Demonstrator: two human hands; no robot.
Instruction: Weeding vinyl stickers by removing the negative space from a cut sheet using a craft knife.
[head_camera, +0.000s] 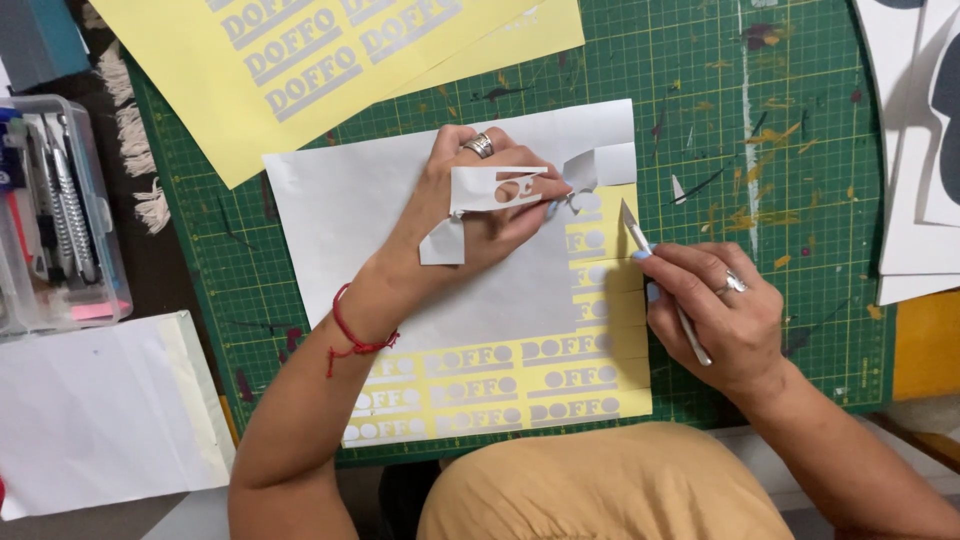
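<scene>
the left hand (480, 205) pinches a peeled white strip (497, 188) over the sticker sheet (470, 290). the right hand (715, 315) grips a craft knife (660, 285) just right of the sheet, on the green cutting mat (800, 200).

A green gridded cutting mat (800, 200) covers the work surface. Beneath both hands lies a white vinyl sheet (350, 210) with a yellow backing sheet (600, 400) exposed below the left hand (480, 215) and beside the right hand (715, 310). Above the left hand, larger yellow sheets (200, 80) overlap the mat's upper edge. Far left of that hand stand a clear plastic tool box (60, 220) and white paper (100, 410); right of the right hand lie white sheets (915, 150).
</scene>
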